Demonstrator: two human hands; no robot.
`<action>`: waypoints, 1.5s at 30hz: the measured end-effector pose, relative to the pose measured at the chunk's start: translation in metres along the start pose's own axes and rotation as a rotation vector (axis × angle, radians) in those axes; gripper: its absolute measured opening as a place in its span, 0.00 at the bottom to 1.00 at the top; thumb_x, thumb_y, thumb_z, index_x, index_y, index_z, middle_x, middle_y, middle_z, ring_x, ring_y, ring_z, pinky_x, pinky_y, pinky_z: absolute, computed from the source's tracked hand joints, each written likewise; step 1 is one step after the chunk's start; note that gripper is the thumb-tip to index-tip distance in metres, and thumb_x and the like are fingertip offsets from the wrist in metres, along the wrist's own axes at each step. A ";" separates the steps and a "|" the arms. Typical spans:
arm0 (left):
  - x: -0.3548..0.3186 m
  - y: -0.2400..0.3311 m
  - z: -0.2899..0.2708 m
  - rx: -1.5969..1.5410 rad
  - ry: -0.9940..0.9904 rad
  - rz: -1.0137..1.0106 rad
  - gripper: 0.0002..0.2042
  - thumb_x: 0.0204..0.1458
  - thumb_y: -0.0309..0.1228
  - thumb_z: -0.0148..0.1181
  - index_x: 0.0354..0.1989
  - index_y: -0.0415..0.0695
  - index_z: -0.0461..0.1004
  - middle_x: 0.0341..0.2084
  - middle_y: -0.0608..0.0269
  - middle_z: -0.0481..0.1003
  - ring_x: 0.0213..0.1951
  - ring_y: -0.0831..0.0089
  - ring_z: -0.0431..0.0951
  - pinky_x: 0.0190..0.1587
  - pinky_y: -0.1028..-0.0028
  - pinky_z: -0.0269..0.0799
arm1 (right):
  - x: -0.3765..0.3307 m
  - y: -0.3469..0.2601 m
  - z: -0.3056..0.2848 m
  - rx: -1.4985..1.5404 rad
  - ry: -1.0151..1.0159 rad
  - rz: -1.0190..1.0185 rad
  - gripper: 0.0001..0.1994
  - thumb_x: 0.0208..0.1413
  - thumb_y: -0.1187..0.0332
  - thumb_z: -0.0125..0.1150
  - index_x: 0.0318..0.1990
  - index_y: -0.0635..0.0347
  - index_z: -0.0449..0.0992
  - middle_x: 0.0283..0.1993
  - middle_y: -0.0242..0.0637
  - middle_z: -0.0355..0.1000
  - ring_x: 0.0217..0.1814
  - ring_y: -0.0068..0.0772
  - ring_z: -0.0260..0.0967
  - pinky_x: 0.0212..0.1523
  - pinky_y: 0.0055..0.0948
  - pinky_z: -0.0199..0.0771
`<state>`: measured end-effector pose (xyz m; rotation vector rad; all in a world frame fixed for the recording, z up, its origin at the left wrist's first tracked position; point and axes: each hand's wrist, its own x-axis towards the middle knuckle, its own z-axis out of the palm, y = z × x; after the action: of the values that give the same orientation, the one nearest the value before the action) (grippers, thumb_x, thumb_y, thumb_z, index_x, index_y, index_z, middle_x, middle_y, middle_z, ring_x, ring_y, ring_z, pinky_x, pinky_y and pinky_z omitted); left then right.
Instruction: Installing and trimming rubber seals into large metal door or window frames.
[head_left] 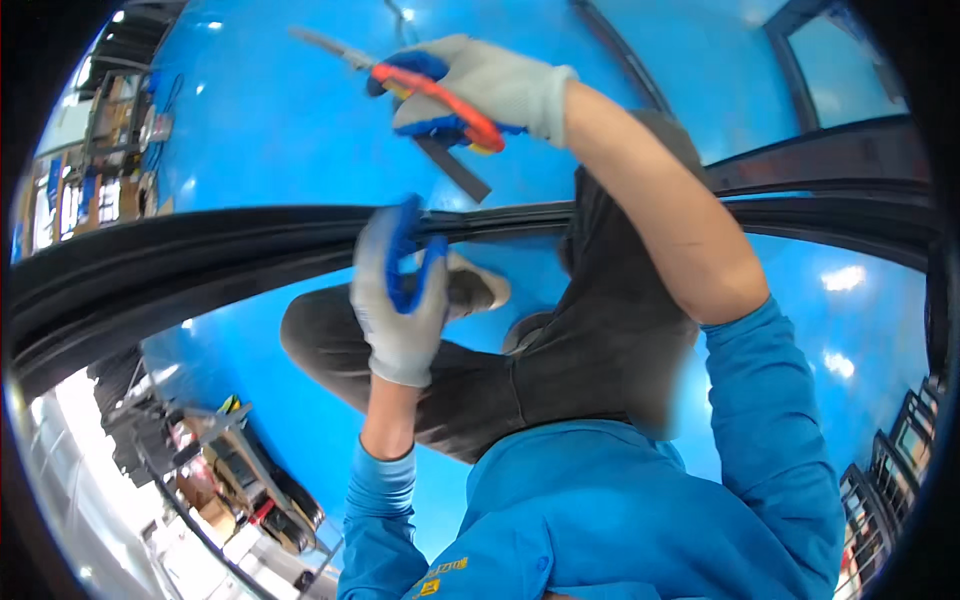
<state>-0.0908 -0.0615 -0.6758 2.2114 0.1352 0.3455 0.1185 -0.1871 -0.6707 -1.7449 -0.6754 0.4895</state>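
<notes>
My right hand point(475, 90), in a white glove with blue palm and fingers, is closed around red-handled pliers or shears point(430, 98) with yellow on the grips. Their narrow metal end points to the far left; blur hides its exact shape. A flat dark strip point(455, 172) shows just below that hand; whether the hand touches it, I cannot tell. My left hand point(395, 295), gloved alike, is open with thumb and fingers apart and nothing between them. Its fingertips overlap the long black ribbed frame bar point(230, 240) in view; contact is unclear.
The black frame crosses from left to right over my folded legs point(560, 370), with a side bar at the right point(938, 290). Beyond, on the glossy blue floor point(270, 110), lies another dark frame point(795, 80). Shelving with boxes point(105, 150) stands left; a loaded cart point(235, 470) lower left.
</notes>
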 end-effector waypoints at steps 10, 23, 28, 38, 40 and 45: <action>0.076 0.016 -0.001 -0.153 -0.087 0.197 0.37 0.43 0.18 0.57 0.68 0.39 0.61 0.62 0.45 0.68 0.58 0.53 0.73 0.60 0.61 0.69 | -0.046 -0.035 -0.011 0.088 -0.079 0.179 0.19 0.50 0.56 0.68 0.41 0.62 0.78 0.32 0.34 0.77 0.29 0.27 0.69 0.30 0.25 0.70; 0.025 0.041 -0.017 -0.408 -0.397 0.141 0.28 0.44 0.29 0.56 0.58 0.34 0.70 0.53 0.51 0.75 0.52 0.61 0.74 0.54 0.67 0.70 | -0.171 -0.041 -0.031 0.328 -0.158 -0.096 0.41 0.37 0.75 0.78 0.66 0.64 0.69 0.57 0.51 0.75 0.59 0.44 0.75 0.65 0.44 0.72; 0.030 0.040 -0.025 -0.182 -0.410 0.231 0.11 0.45 0.22 0.59 0.37 0.33 0.82 0.34 0.55 0.72 0.35 0.66 0.69 0.41 0.72 0.67 | -0.173 -0.029 -0.011 0.212 0.004 -0.002 0.28 0.52 0.67 0.69 0.62 0.63 0.73 0.47 0.40 0.76 0.40 0.26 0.68 0.44 0.25 0.73; 0.117 -0.010 0.013 1.243 -0.557 0.625 0.08 0.53 0.37 0.64 0.37 0.49 0.83 0.40 0.61 0.80 0.40 0.59 0.81 0.44 0.65 0.74 | -0.203 0.146 0.150 -0.854 0.225 0.579 0.16 0.61 0.62 0.48 0.43 0.59 0.81 0.39 0.44 0.80 0.38 0.49 0.78 0.38 0.44 0.76; 0.104 -0.036 0.032 1.362 -0.671 0.564 0.08 0.54 0.37 0.63 0.38 0.50 0.83 0.40 0.61 0.80 0.41 0.59 0.81 0.44 0.64 0.74 | -0.213 0.188 0.188 -0.768 0.118 0.752 0.16 0.60 0.64 0.49 0.46 0.58 0.82 0.41 0.43 0.81 0.40 0.47 0.78 0.37 0.44 0.76; 0.091 -0.088 0.042 1.350 -0.874 0.388 0.08 0.55 0.36 0.61 0.39 0.50 0.83 0.40 0.61 0.80 0.42 0.60 0.81 0.44 0.62 0.75 | -0.211 0.248 0.250 -0.642 -0.075 0.960 0.15 0.56 0.66 0.55 0.47 0.56 0.84 0.45 0.41 0.81 0.42 0.43 0.79 0.38 0.43 0.78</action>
<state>0.0105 -0.0198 -0.7513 3.4631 -0.7567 -0.7822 -0.1514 -0.1933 -0.9807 -2.6415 0.0377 1.0687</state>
